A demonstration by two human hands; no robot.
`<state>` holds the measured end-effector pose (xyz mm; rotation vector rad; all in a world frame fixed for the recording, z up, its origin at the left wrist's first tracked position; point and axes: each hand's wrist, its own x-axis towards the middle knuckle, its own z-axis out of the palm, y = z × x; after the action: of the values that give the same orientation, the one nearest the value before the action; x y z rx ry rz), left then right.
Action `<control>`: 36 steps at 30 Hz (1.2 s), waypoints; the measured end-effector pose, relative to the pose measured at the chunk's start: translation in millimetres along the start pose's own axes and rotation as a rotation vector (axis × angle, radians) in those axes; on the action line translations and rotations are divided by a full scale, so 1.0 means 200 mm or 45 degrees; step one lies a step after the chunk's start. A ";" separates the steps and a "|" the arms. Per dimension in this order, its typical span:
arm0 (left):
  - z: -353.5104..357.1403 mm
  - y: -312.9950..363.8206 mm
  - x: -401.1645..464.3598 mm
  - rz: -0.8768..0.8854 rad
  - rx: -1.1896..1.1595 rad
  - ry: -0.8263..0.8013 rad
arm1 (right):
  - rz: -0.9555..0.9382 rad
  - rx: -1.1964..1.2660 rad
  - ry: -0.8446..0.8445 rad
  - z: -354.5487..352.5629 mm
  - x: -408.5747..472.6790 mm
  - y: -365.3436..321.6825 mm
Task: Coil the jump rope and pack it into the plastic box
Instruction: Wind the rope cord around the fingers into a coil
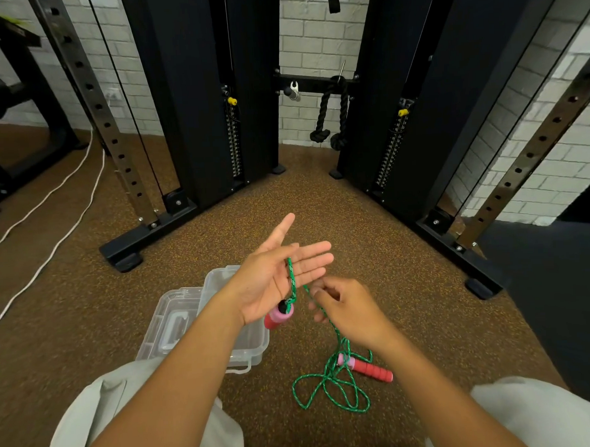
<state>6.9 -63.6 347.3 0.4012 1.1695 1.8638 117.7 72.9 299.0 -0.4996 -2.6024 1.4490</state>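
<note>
The left hand (275, 277) lies flat, fingers straight, rope (329, 379) draped over its palm, one handle (278, 316) hanging below. The right hand (346, 308) pinches the rope just beside it; most lies loose on the floor by the other handle (367, 368). Coiling looks barely begun: next, wrap a turn around the left palm. The box (251, 345) sits open under the left wrist.

No text, label, brand, number or sign can be read anywhere in the view.
</note>
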 end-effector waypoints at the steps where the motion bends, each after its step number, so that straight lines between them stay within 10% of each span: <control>1: 0.00 0.00 0.00 -0.001 -0.007 0.016 | -0.023 -0.072 -0.050 0.01 -0.01 0.00; 11: -0.03 -0.04 0.04 0.021 0.208 0.133 | -0.302 -0.311 -0.141 -0.05 -0.06 -0.18; 21: 0.02 -0.11 0.02 -0.289 0.334 -0.273 | -0.325 -0.350 0.034 -0.23 -0.01 -0.16; 36: 0.01 -0.03 0.01 0.140 -0.569 0.025 | -0.103 -0.100 -0.053 -0.08 0.01 -0.08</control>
<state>10.5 -58.6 342.2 0.1972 0.7220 2.1577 117.5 79.3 320.9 -0.3710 -2.6868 1.3519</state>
